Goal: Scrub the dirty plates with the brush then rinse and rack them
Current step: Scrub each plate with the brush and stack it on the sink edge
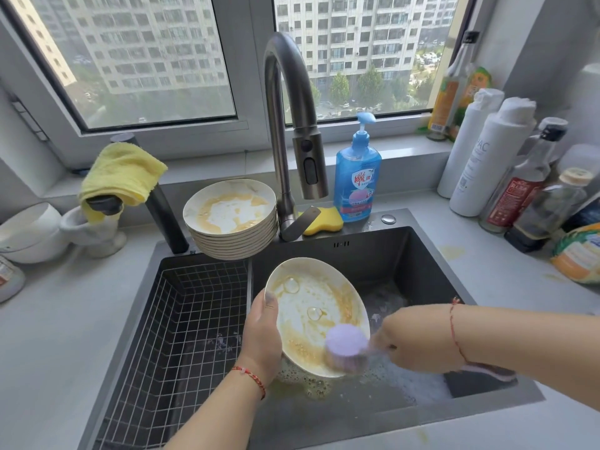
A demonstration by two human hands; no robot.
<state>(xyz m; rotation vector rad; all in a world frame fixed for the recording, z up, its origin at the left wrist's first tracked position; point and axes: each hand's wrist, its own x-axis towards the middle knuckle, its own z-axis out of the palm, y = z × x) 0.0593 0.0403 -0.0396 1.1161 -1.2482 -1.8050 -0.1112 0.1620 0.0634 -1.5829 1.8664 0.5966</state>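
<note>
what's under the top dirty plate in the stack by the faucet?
More plates: the stack shows several rims beneath the top plate, which carries yellowish residue. Only their edges show; whether the lower plates are dirty is hidden. The stack's base sits at the sink's back edge.

Lilac brush [345,342], white plate [311,306] (yellow-smeared), yellow cloth [121,172].
</note>
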